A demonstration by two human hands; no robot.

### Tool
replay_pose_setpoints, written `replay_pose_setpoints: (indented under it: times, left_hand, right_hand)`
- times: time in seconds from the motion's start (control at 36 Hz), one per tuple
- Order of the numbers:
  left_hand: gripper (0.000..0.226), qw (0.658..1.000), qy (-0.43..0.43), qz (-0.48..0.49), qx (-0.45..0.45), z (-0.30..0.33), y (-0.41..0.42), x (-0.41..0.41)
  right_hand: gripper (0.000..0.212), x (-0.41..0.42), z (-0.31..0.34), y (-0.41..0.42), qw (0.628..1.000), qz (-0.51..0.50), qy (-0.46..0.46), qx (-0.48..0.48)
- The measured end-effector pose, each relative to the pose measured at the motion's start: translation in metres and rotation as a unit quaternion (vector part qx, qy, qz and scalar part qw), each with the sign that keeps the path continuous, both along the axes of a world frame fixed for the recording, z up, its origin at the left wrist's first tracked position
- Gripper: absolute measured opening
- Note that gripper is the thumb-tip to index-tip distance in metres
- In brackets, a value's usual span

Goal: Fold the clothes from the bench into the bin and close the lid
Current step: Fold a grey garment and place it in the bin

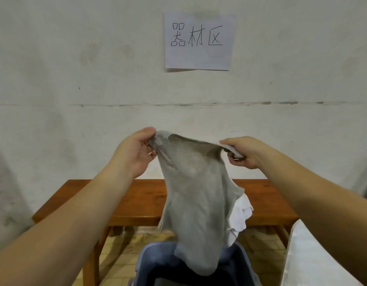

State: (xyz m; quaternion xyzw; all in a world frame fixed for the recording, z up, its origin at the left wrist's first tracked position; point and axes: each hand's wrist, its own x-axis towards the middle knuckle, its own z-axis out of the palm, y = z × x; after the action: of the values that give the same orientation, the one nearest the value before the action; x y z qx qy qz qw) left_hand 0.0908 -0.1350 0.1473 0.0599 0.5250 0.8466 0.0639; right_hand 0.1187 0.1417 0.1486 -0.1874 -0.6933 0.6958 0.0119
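Matt cloth garment (pixel 196 195), glossy wood bench (pixel 141 195)

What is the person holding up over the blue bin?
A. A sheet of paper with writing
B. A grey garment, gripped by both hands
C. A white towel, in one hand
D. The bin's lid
B: the left hand and the right hand each pinch a top corner of the grey garment, which hangs down toward the blue bin in front of the wooden bench.
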Motion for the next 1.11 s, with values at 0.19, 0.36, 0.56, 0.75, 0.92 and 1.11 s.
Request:
replay_pose_setpoints:
  times: [0.19,0.36,0.56,0.75,0.92,1.11]
  left_hand:
    - [0.034,0.979,0.162,0.050,-0.113,0.013,-0.003,-0.006]
    - [0.021,0.952,0.206,0.115,-0.196,0.014,-0.010,-0.013]
    - [0.010,0.928,0.214,0.164,-0.258,0.015,-0.020,-0.014]
    - [0.013,0.924,0.201,0.187,-0.265,0.012,-0.030,-0.009]
    - [0.008,0.943,0.179,0.168,-0.225,0.014,-0.031,-0.009]
    - [0.007,0.974,0.186,0.004,-0.126,0.022,-0.008,0.002]
  right_hand:
    - [0.017,0.006,0.012,0.003,0.977,0.054,0.120,-0.168]
    - [0.053,0.017,0.007,0.005,0.950,0.186,0.174,-0.180]
    - [0.024,0.012,-0.003,-0.002,0.936,0.082,0.205,0.273]
    - [0.018,0.012,-0.001,0.002,0.936,0.051,0.187,0.294]
    - [0.016,0.012,0.013,0.003,0.911,0.028,0.234,0.339]
    - [0.029,0.024,0.044,-0.020,0.892,0.042,0.264,0.364]
